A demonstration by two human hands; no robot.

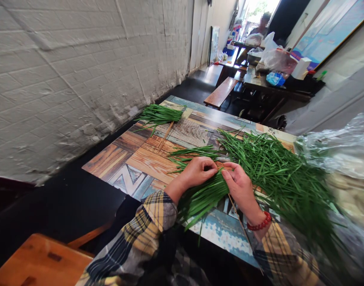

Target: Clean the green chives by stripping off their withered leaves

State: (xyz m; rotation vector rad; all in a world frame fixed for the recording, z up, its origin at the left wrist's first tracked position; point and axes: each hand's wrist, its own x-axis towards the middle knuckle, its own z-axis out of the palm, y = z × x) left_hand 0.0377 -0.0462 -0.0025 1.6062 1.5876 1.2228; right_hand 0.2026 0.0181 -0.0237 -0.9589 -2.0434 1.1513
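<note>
Over the table's near half, my right hand is closed around the end of a bundle of green chives, whose leaves fan down to the left. A thin wooden skewer runs from under this hand toward my right sleeve. My left hand meets it at the bundle's upper end, thumb and fingertips pinched on the chive ends. Beyond my left hand lies a small row of loose chives. A large loose pile of chives spreads to the right of my hands.
At the table's far left lies another chive bundle on wooden skewers. Clear plastic bags stand at right. Behind are a wooden bench, a cluttered table and a person. An orange stool is at lower left.
</note>
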